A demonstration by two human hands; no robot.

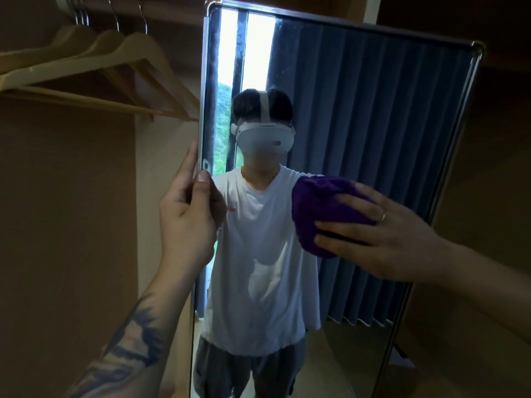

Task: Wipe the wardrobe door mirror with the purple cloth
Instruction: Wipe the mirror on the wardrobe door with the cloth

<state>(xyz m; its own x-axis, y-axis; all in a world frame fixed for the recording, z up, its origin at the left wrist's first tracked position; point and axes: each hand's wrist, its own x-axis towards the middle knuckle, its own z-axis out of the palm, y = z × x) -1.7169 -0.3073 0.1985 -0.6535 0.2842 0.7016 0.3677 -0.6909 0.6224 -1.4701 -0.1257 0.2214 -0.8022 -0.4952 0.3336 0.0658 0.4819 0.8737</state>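
Head view: I am looking straight at the tall, silver-framed wardrobe door mirror (359,124), and I place everything against it. My right hand (385,234) lies flat against the glass, at mid height and towards its right half. Under it is the bunched purple cloth (313,208), pressed between palm and glass. The right fingers (339,225) are spread wide and nearly straight, laid across the cloth's right and lower part. They press it rather than curl around it. Most of the cloth bulges out past the fingertips, to the left and upward. A thin ring sits on one finger of this hand.

My left hand (186,214) is at the mirror's left edge, at about the same height as the cloth. Its thumb (204,182) rests on the front of the silver frame. The other fingers (188,162) reach up behind the edge, so the hand pinches the door's rim. The grip is narrow, closed only as far as the frame's thickness. The tattooed left forearm (135,334) runs down from it towards the lower left.

Left of the mirror, up high, pale wooden clothes hangers (100,61) hang from a metal rail inside the wardrobe. In the glass I see a reflected person in a white T-shirt, blue pleated curtains and a bright window strip.
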